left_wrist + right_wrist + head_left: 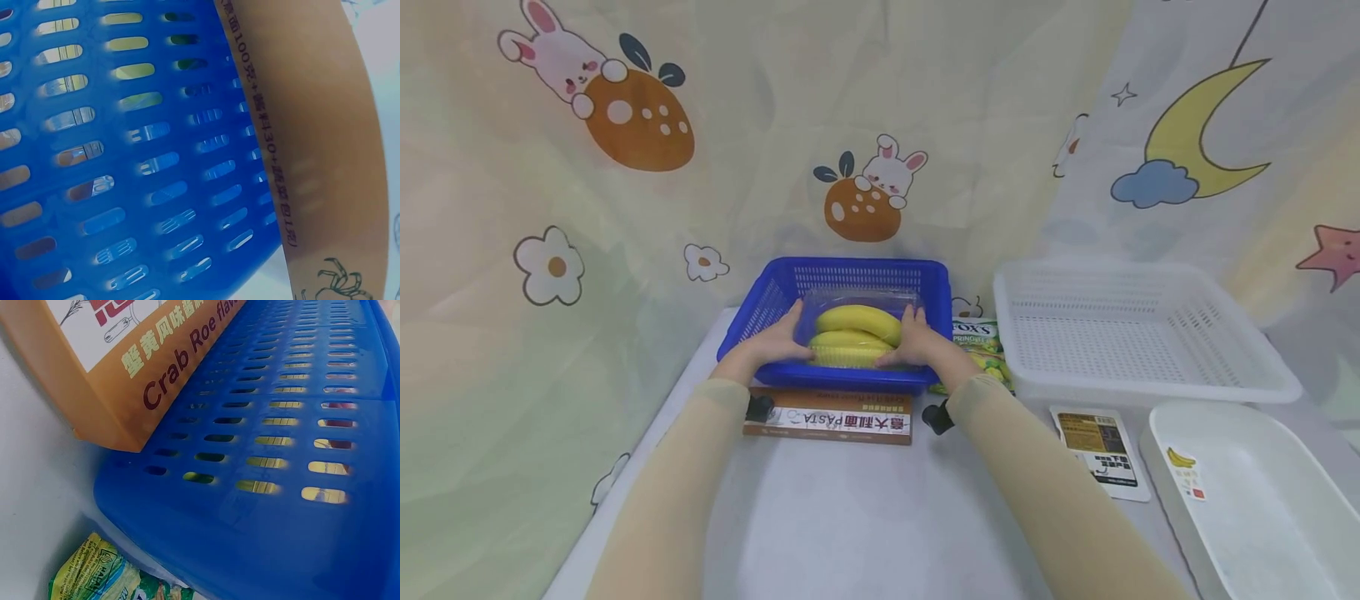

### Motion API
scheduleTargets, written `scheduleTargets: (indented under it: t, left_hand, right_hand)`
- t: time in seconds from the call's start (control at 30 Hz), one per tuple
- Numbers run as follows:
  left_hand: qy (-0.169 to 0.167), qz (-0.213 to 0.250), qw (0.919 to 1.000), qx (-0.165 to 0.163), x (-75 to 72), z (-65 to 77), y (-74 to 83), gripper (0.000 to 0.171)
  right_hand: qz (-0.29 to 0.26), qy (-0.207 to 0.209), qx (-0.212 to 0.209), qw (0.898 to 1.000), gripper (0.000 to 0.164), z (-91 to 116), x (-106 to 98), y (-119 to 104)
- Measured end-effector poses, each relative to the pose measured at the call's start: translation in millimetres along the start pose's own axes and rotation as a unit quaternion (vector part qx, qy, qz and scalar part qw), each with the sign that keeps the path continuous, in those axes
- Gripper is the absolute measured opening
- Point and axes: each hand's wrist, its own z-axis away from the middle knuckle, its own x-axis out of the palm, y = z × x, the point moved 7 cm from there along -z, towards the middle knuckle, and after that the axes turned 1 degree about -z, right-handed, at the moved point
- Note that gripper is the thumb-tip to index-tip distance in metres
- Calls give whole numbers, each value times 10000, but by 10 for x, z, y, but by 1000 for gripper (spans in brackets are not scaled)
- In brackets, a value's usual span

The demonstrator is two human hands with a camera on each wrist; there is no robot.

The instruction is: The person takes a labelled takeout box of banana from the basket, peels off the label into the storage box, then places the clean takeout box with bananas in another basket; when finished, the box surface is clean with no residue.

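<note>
A clear plastic box (861, 295) of yellow bananas (857, 319) is inside the blue perforated basket (850, 377) in the head view. My left hand (777, 338) grips the box's left side, thumb at the front and fingers toward the back. On the opposite side, my right hand (917, 342) holds it with the thumb low at the front corner. Both wrist views show the slotted wall of the basket (169, 144), with parts of the contents visible through the slots. The hands themselves are hidden from those two cameras.
A brown pasta box (835, 415) stands along the basket's front. Right of the basket lies a green and yellow Fox's packet (976, 333). Further right are a white basket (1150, 390), a flat printed packet (1103, 454) and a white tray (1180, 500). A patterned curtain (760, 200) hangs behind.
</note>
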Motion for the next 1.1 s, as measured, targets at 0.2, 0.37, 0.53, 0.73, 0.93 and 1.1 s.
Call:
scheduleTargets:
  t: [0.2, 0.37, 0.53, 0.73, 0.93, 1.1]
  left_hand:
    - [25, -28, 10000, -27, 9, 12, -7, 104]
    - [10, -52, 10000, -10, 19, 1, -10, 103]
    - [-43, -96, 9999, 7, 43, 1, -25, 104]
    - [18, -98, 10000, 5, 20, -1, -64, 106]
    - [59, -36, 10000, 72, 0, 4, -47, 101]
    - [477, -385, 9977, 281, -86, -6, 73, 90]
  right_hand:
    - [51, -18, -2, 10000, 124, 1, 17, 5]
    - [10, -7, 37, 10000, 124, -4, 32, 18]
    - [-64, -58, 97, 9999, 124, -10, 69, 29]
    - [43, -5, 52, 10000, 122, -51, 78, 21]
    - [131, -90, -25, 9999, 116, -65, 80, 34]
    - [70, 57, -348, 9994, 101, -55, -50, 1]
